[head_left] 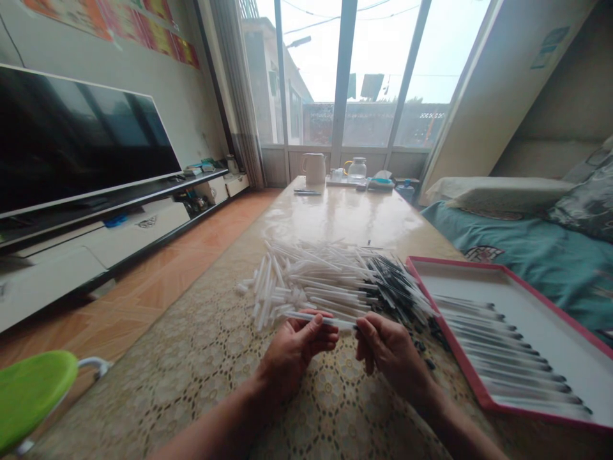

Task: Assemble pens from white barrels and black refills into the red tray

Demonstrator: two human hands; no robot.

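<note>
White slim tube point(343, 324) runs left to right between both hands, just above the near part of the patterned tablecloth point(191, 364); left hand point(299, 342) has its palm turned up, thumb pressed on top of the tube, fingers curled beneath; right hand point(390, 342) pinches a dark bit at the tube's right end between thumb and index finger, other fingers folded in; both grips closed, forearms point(215, 418) entering from the near edge and angled inward, wrists apart.

Near left, green stool seat point(38, 390); near right, pink-rimmed tray point(462, 361) with a row of pale pens point(507, 345), dark ends to the right, laid side by side; several black caps point(421, 346) loose between right hand and tray.

Just past the hands, heap of white tubes point(325, 275); dark thin rods point(393, 281) touch its right side, near the tray.

Farther right, teal cover point(550, 243); farther left, TV point(81, 137), wall posters point(158, 32) above it, print too blurred to read; far end of the table, pale pitcher point(315, 168), glass jug point(357, 169), tissue pack point(380, 183), labels too small to make out; far right wall, bluish sticker point(550, 48), illegible; windows point(316, 70) behind.
</note>
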